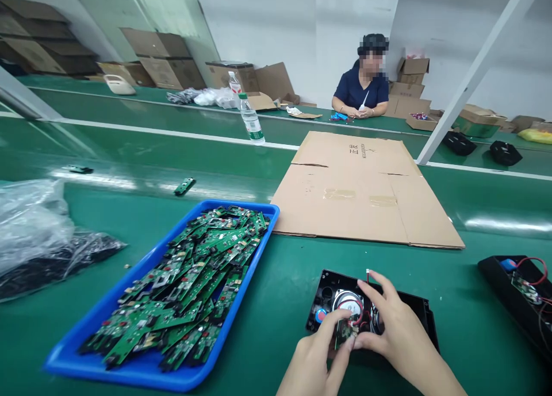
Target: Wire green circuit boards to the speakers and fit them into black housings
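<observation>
My left hand is closed on a small green circuit board, gripped between thumb and fingers, with thin wires at its upper end. Under both hands lies a black speaker housing, open side up. A round speaker with red wires and a blue round part sit in its left half. My right hand is over the housing's middle, thumb by the board and forefinger stretched away from it. Close to its fingertips a small white connector sticks up on a red wire.
Left stands a blue tray heaped with circuit boards; beyond lies flat cardboard. A plastic bag is far left, another black housing right. A water bottle stands behind. Across the benches sits a person.
</observation>
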